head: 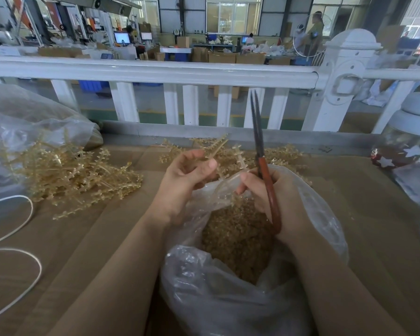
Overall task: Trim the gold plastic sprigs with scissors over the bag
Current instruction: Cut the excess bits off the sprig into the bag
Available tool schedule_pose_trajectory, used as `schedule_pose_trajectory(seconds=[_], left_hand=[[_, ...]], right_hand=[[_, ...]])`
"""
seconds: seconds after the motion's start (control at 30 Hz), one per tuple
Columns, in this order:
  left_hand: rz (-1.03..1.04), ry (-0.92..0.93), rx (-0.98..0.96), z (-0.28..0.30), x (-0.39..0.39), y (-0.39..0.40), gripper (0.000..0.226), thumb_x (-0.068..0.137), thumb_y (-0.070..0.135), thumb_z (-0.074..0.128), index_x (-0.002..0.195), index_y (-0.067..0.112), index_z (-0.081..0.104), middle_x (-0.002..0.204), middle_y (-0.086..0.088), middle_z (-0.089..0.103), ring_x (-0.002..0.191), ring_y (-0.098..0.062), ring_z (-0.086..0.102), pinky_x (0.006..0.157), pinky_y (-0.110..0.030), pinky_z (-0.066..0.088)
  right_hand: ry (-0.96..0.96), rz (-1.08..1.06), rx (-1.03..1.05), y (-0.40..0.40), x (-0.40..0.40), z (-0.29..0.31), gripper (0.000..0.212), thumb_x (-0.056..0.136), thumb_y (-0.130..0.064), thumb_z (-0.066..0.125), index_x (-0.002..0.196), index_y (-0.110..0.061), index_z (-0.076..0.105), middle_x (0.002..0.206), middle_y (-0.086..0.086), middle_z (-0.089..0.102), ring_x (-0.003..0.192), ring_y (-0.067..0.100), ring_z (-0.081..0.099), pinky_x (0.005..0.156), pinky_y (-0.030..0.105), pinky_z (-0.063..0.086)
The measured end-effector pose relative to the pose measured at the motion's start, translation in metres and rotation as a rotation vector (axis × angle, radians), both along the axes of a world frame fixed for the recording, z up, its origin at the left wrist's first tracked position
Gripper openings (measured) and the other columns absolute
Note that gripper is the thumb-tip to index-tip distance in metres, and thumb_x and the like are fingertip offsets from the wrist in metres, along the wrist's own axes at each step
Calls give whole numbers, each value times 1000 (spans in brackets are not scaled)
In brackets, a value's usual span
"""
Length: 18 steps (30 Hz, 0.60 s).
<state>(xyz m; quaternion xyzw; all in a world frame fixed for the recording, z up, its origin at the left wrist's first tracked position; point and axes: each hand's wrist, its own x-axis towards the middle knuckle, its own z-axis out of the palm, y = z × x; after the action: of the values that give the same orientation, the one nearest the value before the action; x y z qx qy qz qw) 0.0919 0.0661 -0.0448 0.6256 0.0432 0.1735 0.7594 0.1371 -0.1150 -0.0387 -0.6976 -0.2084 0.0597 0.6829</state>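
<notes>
A: Which step is this?

B: Between cuts, I'd judge. The right hand [274,195] is wrapped round the red handles of the scissors [264,166]; the blades point up and away, almost closed, nothing between them. The hand sits over the mouth of the clear bag [228,299].

A: And the left hand?

B: The left hand [187,180] is raised just above the bag's far rim, fingers curled in, thumb and forefinger pinching a gold sprig [216,147] by its stem. The sprig pokes out away from the person, toward the far edge of the tabletop [361,214].

A: Where are the trimmings?

B: In the bag, which looks well filled with small gold bits. It stands at the near edge, between the forearms.

A: The next move?

B: Probably tip the blades down, open them, and bring the sprig across so the cut piece falls into the bag and not onto the tabletop.

A: What else is nearby?

B: A loose pile of sprigs [78,175] lies toward the left edge, spilling from another clear bag [34,122]. More sprigs [284,156] lie beyond the hands. White cord [20,251] loops at the near left. A jar with star shapes [407,146] stands at the right edge, and a white railing [155,71] runs behind.

A: Anything in the way?

B: The bag's limp rim folds inward near the right thumb and could catch the blades.
</notes>
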Motion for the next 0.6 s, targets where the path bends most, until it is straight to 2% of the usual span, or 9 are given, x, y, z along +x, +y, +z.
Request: schedule_pose_trajectory(seconds=[0.1, 0.2, 0.27, 0.33, 0.4, 0.47, 0.6], left_hand=[[-174, 84, 4, -3, -1, -3, 48, 68, 27, 82, 110, 11, 65, 94, 1, 74, 86, -13, 70, 75, -22, 55], [-351, 92, -78, -4, -5, -9, 34, 68, 13, 83, 97, 4, 69, 98, -14, 70, 89, -24, 66, 90, -36, 55], [-394, 76, -81, -4, -7, -12, 19, 72, 3, 80, 89, 2, 72, 95, -18, 70, 88, -28, 65, 95, -40, 52], [-362, 61, -68, -3, -7, -13, 12, 75, -4, 76, 86, 1, 75, 95, -20, 71, 91, -30, 66, 99, -43, 51], [-334, 41, -32, -2, -7, -12, 12, 75, -2, 74, 87, -1, 74, 92, -18, 74, 87, -25, 69, 90, -35, 55], [-316, 11, 16, -1, -7, -12, 10, 75, 2, 74, 85, 1, 74, 87, -12, 75, 80, -18, 70, 79, -26, 55], [-272, -45, -20, 0, -8, -16, 10, 77, 3, 71, 86, 0, 72, 73, -5, 71, 61, -12, 64, 60, -21, 55]], right_hand=[[-25, -9, 74, -1, 1, 0, 21, 96, -15, 64, 77, -8, 70, 70, 1, 70, 50, -1, 57, 52, 8, 44], [-33, -31, 78, 0, 0, 0, 24, 96, -16, 65, 73, -16, 71, 63, -4, 68, 48, -1, 55, 51, 10, 43], [-50, -43, 85, 1, -1, 0, 27, 95, -17, 66, 69, -20, 72, 65, -1, 69, 48, 0, 56, 51, 9, 43], [-70, -34, 80, 1, -1, -1, 24, 95, -17, 66, 73, -14, 71, 62, -3, 67, 48, 1, 56, 50, 8, 43], [-82, -23, 75, 1, -1, -1, 22, 96, -17, 66, 77, -5, 70, 60, -6, 64, 49, 1, 56, 51, 8, 42], [-81, -23, 64, 1, 1, -1, 19, 94, -18, 67, 80, -6, 71, 59, -8, 64, 48, 1, 56, 50, 8, 42], [-46, 17, 34, -1, 2, -3, 10, 89, -15, 73, 93, -6, 70, 50, -16, 59, 45, -4, 55, 45, 7, 40]])
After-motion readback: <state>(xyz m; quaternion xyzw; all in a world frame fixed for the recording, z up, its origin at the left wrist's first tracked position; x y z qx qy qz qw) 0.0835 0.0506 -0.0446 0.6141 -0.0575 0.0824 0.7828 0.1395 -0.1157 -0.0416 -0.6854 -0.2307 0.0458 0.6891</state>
